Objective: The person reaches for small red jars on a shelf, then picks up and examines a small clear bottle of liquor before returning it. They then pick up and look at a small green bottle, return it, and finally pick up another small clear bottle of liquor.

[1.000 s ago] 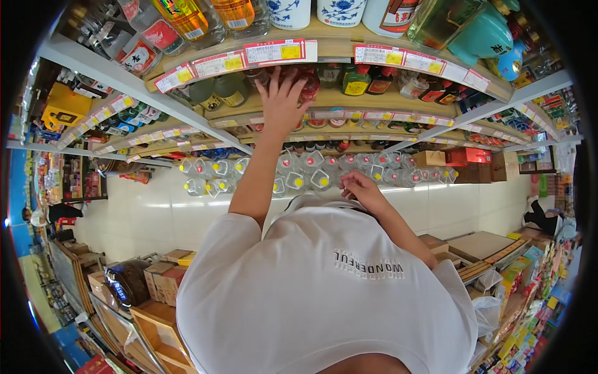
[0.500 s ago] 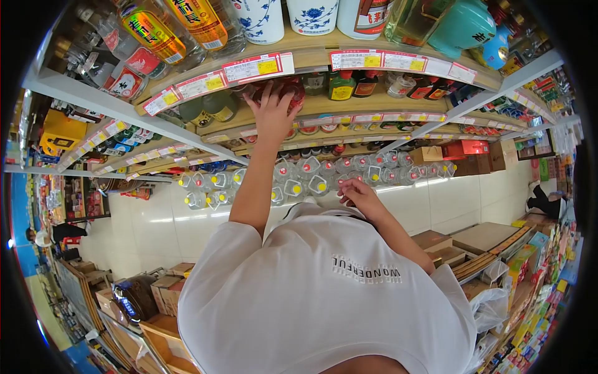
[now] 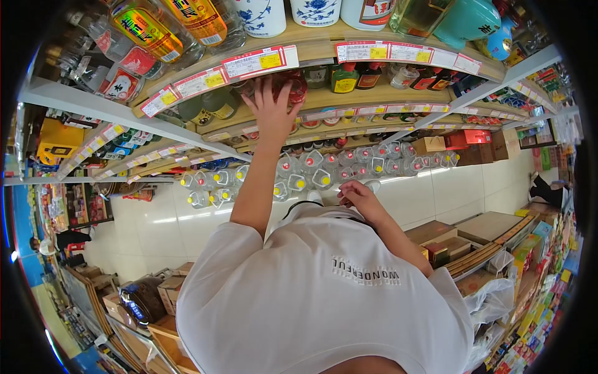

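My left hand reaches up to the second shelf, fingers spread around a red bottle that stands just behind the price-tag strip. The palm covers most of the bottle. My right hand hovers close to my chest above my white T-shirt, its fingers loosely curled with nothing visible in them. Green and dark bottles stand to the right of the red one on the same shelf.
Large bottles and blue-and-white jars fill the top shelf. Clear jugs with yellow caps line the floor under the shelves. Cardboard boxes sit lower left, flat cartons and packed racks at right. A person crouches far right.
My left hand stays on the red bottle and has closed slightly further around it. The right hand has barely moved. The view has shifted a little.
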`<state>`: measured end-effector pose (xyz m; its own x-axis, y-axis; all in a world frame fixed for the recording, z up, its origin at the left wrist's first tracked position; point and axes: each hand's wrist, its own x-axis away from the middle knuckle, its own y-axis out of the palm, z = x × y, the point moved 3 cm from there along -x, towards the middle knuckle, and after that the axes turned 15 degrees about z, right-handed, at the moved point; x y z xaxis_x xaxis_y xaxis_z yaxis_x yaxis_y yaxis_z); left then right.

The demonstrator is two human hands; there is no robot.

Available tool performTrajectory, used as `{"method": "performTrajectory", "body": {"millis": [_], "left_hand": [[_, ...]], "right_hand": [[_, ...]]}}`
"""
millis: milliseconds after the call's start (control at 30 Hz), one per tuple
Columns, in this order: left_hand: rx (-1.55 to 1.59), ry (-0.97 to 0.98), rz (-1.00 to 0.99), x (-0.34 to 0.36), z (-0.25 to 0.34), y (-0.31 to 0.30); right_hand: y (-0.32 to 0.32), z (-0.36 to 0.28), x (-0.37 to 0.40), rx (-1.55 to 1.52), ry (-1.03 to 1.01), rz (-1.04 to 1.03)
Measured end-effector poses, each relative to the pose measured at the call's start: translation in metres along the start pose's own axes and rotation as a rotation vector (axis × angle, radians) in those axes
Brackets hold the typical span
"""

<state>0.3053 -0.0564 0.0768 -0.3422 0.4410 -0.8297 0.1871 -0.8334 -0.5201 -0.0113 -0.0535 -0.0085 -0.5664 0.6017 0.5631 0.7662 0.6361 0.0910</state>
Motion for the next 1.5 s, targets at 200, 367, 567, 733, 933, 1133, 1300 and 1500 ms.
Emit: {"method": "performTrajectory", "body": {"millis": [200,367,567,733,933,1133,1300,1500], "left_hand": [[0.053,-0.056,-0.014,0.018,-0.020,-0.006],[0.077,-0.020,-0.024,0.018,-0.027,-0.005],[0.107,-0.046,-0.013,0.019,-0.029,-0.005],[0.055,-0.029,-0.019,0.024,-0.033,0.001],[0.050,0.015,0.016,0.022,-0.028,-0.013],[0.055,0.089,0.043,-0.003,-0.048,-0.019],[-0.032,0.142,-0.090,-0.009,-0.071,-0.004],[-0.074,0.089,-0.132,-0.006,-0.068,-0.004]], "right_hand": [[0.008,-0.001,0.002,0.002,0.020,0.023],[0.016,0.002,-0.006,0.029,0.009,-0.019],[0.020,-0.003,-0.010,0.031,-0.021,-0.019],[0.015,-0.001,-0.018,0.042,-0.077,-0.027],[0.022,-0.026,-0.016,0.104,-0.055,-0.057],[0.023,-0.037,-0.020,0.116,-0.088,-0.073],[0.025,-0.039,-0.018,0.118,-0.094,-0.060],[0.026,-0.027,-0.015,0.070,-0.087,-0.065]]}}
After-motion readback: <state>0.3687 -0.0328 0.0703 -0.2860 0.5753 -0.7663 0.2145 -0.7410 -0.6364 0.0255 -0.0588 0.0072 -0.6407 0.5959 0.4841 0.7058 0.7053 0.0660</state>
